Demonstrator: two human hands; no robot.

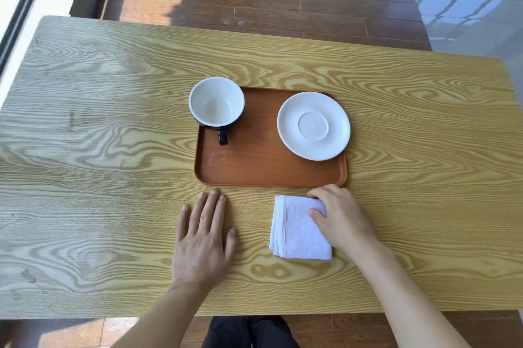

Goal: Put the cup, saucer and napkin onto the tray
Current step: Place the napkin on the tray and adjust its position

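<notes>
Two of the three pieces already sit on the tray (pixel 254 169): the cup (pixel 216 101) stands upright at its far left corner, its rim overhanging the tray edge and its dark handle pointing toward the person, and the saucer (pixel 313 126) lies at the far right, its edge reaching just past the tray's right rim. Only the napkin step seems left. On the near side, the left hand (pixel 202 243) lies flat on the desk (pixel 85 149), fingers spread, holding nothing, just short of the tray's near edge. To its right the folded white napkin (pixel 297 230) rests on the desk, just beside the tray. The right hand (pixel 341 216) rests on its far right corner, thumb and fingertips closing on the cloth. Next, I judge, a lift that keeps the folds together, then a short carry onto the bare near half of the tray.
</notes>
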